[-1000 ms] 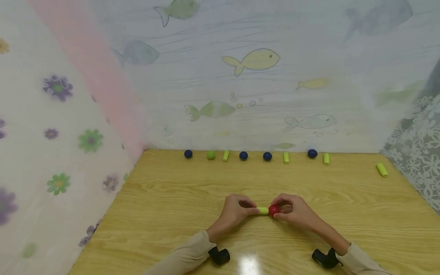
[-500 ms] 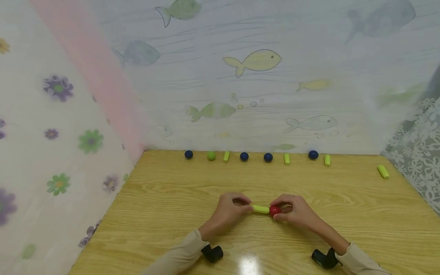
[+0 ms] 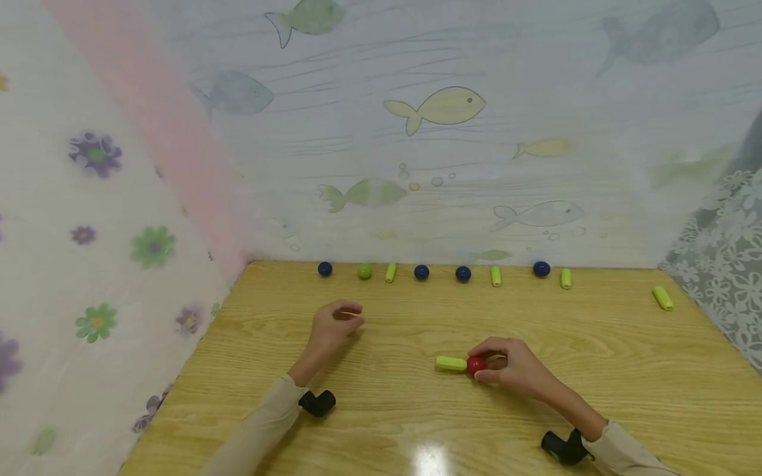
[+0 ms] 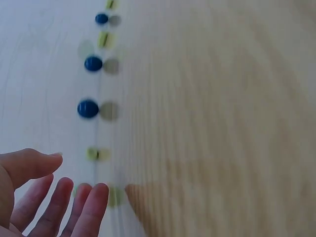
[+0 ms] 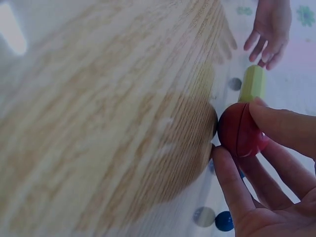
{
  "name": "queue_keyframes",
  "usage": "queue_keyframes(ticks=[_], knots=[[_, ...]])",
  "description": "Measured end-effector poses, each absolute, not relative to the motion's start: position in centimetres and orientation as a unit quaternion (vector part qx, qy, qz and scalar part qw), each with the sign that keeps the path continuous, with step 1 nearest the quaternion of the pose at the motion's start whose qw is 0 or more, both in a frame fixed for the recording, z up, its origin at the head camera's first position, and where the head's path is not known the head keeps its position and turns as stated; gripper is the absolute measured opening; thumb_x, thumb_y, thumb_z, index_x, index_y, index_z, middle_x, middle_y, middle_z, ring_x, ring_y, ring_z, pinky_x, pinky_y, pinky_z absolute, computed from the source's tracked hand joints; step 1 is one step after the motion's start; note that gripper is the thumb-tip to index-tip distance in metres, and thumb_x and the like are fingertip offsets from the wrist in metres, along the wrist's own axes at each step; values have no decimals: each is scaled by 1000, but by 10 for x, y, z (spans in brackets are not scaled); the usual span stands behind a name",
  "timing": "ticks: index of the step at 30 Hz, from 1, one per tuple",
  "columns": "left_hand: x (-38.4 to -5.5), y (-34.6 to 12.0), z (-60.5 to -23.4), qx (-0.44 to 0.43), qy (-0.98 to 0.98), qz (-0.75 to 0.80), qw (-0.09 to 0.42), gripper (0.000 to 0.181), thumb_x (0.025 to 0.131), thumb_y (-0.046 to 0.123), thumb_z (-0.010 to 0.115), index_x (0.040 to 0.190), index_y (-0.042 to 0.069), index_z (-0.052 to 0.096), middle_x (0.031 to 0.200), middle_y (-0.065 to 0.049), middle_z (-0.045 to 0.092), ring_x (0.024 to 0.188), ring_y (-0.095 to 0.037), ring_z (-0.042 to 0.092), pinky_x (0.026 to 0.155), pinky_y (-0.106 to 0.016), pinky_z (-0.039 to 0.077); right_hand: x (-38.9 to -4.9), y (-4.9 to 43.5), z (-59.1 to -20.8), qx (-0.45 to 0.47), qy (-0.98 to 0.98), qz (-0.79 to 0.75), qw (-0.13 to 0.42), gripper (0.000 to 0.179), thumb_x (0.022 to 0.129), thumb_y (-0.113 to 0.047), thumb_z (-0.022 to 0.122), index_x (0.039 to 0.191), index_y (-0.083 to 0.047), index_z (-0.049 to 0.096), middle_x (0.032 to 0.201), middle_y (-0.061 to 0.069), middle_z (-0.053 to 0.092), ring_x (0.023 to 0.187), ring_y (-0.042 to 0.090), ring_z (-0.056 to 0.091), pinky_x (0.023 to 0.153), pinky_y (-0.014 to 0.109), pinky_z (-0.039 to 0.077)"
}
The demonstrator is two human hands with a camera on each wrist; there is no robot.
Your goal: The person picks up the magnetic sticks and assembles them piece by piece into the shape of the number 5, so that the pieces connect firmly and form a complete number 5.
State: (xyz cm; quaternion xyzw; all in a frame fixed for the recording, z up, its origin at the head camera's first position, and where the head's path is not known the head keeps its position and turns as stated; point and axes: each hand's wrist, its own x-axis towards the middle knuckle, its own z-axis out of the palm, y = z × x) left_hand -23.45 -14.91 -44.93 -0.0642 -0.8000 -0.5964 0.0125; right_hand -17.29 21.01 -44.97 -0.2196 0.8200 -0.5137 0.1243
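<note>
My right hand (image 3: 513, 363) pinches a red ball-shaped bead (image 3: 475, 365) between thumb and fingers, low at the tabletop. End to end with the bead's left side lies a yellow-green faceted tube-shaped bead (image 3: 451, 363); the right wrist view also shows this tube bead (image 5: 253, 83) lined up against the red bead (image 5: 239, 129). My left hand (image 3: 335, 327) hovers over the left middle of the table, holding nothing, its fingers loosely bent and thumb apart. In the left wrist view the left hand (image 4: 54, 197) faces the back row of beads.
Along the table's (image 3: 286, 396) back edge stand several dark blue beads (image 3: 421, 272), a green round bead (image 3: 364, 271) and several yellow-green tube beads (image 3: 496, 276). Another tube bead (image 3: 663, 298) lies at the back right. Behind rises a fish-patterned wall covering (image 3: 357, 132).
The left hand has let go of the yellow-green tube bead and moved left and toward the back. The right hand stays in place on the red bead.
</note>
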Motion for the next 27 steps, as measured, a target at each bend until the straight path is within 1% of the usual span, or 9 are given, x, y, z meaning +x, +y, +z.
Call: queue_keyframes(ticks=[3, 7, 9, 15, 19, 23, 27], knots=[[-247, -169, -448, -37, -795, -605, 33, 29, 86, 5, 69, 112, -5, 64, 111, -21, 62, 93, -27, 63, 74, -39, 56, -173, 210, -449, -221, 822, -509, 124, 36, 81, -9, 75, 112, 7, 63, 108, 18, 62, 98, 31, 62, 77, 26, 54], [-264, -189, -448, -10, -785, -616, 59, 32, 86, 6, 69, 115, -6, 61, 114, -22, 60, 93, -25, 63, 77, -41, 55, -173, 210, -449, -224, 822, -509, 125, 35, 82, -8, 74, 112, 6, 63, 108, 18, 62, 98, 30, 62, 76, 25, 54], [-272, -196, -449, -2, -779, -624, 64, 34, 87, 6, 68, 117, -8, 59, 117, -24, 58, 93, -23, 63, 78, -41, 55, -173, 210, -450, -226, 821, -510, 125, 34, 82, -7, 74, 112, 7, 63, 108, 18, 62, 98, 29, 62, 76, 26, 54], [-290, -208, -451, 23, -766, -638, 69, 37, 87, 7, 68, 119, -7, 57, 121, -22, 55, 95, -20, 61, 81, -40, 54, -173, 209, -450, -232, 819, -510, 124, 34, 83, -6, 73, 112, 7, 63, 109, 19, 62, 98, 30, 62, 76, 27, 55], [-304, -212, -451, 37, -765, -637, 87, 39, 87, 7, 69, 120, -6, 56, 121, -20, 55, 99, -23, 58, 82, -39, 53, -173, 209, -450, -227, 819, -511, 128, 34, 83, -6, 73, 113, 6, 63, 110, 19, 61, 99, 31, 62, 76, 26, 55], [-317, -214, -451, 52, -781, -613, 107, 41, 86, 11, 71, 122, -3, 57, 122, -17, 55, 103, -26, 55, 81, -36, 52, -173, 209, -450, -227, 820, -510, 128, 34, 83, -7, 73, 113, 6, 63, 110, 19, 61, 99, 32, 62, 77, 26, 54], [-328, -212, -453, 46, -792, -596, 122, 43, 86, 12, 71, 124, 0, 57, 125, -17, 53, 108, -30, 52, 85, -40, 49, -173, 210, -451, -227, 819, -511, 131, 34, 83, -8, 73, 114, 5, 63, 110, 19, 61, 99, 31, 62, 77, 26, 54]])
